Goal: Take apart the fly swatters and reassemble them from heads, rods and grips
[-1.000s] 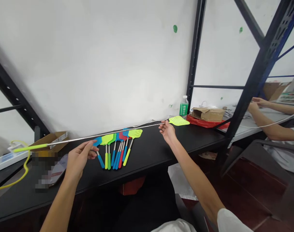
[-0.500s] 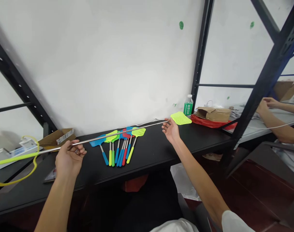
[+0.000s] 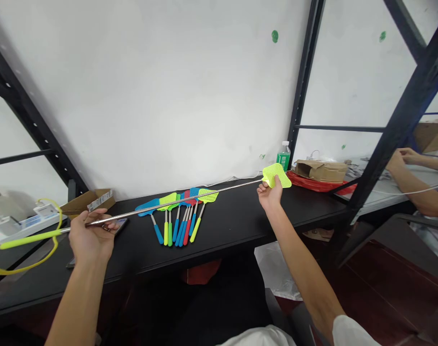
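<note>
I hold one long extended fly swatter above the black table (image 3: 222,230). Its steel rod (image 3: 190,199) runs from a yellow-green handle (image 3: 28,237) at the far left to a yellow-green mesh head (image 3: 276,175) on the right. My left hand (image 3: 89,236) is closed round the rod close to the handle. My right hand (image 3: 270,196) grips the rod just below the mesh head. Beneath the rod, several short fly swatters (image 3: 179,216) with blue, green and red handles lie fanned out on the table.
A cardboard box (image 3: 87,203) and a yellow cable (image 3: 42,254) are at the left. A green-labelled bottle (image 3: 284,156), a brown box (image 3: 320,169) and a red tray (image 3: 312,181) stand at the right. Black rack posts (image 3: 305,81) frame the bench. Another person's arms (image 3: 417,187) rest on the adjacent table.
My left hand slid left along the rod toward the handle and closed on it. My right hand moved right, up to the mesh head. The swatter looks longer.
</note>
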Action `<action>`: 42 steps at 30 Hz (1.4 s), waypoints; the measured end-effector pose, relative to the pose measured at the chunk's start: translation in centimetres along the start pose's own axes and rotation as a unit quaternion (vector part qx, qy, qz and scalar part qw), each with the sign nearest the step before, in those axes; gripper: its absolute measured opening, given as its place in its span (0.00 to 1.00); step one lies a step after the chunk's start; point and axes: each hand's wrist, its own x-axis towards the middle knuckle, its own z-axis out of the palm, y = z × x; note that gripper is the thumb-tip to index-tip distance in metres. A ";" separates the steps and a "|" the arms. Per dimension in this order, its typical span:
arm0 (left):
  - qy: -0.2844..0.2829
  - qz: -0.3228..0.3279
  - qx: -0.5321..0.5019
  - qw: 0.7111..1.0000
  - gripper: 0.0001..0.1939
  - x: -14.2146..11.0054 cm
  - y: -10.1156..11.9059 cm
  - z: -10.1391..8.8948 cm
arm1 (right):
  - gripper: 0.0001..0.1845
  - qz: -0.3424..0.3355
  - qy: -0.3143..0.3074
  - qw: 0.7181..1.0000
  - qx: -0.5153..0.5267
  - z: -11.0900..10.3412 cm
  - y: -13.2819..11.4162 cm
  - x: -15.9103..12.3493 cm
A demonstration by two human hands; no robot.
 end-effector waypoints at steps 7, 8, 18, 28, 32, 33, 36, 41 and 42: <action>0.007 0.016 0.037 0.999 0.19 0.2 0.5 -0.7 | 0.20 -0.021 0.031 0.999 0.019 -0.4 -1.5 0.4; -0.003 0.013 0.040 0.999 0.20 0.0 0.5 -0.5 | 0.20 -0.022 0.038 0.999 0.022 -0.5 -1.6 0.5; -0.023 0.009 0.076 0.997 0.28 -0.7 0.4 -0.1 | 0.21 -0.027 0.075 0.996 0.040 -1.0 -1.9 0.8; -0.017 0.007 0.062 0.998 0.23 -1.0 0.3 0.2 | 0.21 -0.062 0.083 0.995 -0.005 -1.5 -1.8 1.3; -0.020 0.004 0.066 0.998 0.22 -1.0 -0.4 0.4 | 0.21 -0.059 0.068 0.996 -0.026 -1.0 -0.6 0.8; -0.029 0.007 0.070 0.997 0.22 -1.1 -0.6 0.5 | 0.21 -0.054 0.064 0.996 -0.027 -0.8 -0.1 0.6; -0.063 0.007 0.083 0.995 0.23 -1.2 -1.1 0.7 | 0.21 -0.043 0.056 0.997 -0.027 0.0 1.3 -0.2; -0.086 0.003 0.083 0.993 0.24 -1.2 -1.2 0.8 | 0.20 -0.030 0.052 0.998 -0.017 0.6 2.5 -1.1; -0.085 0.003 0.082 0.993 0.24 -1.2 -1.1 0.7 | 0.19 -0.029 0.051 0.998 -0.017 0.6 2.6 -1.1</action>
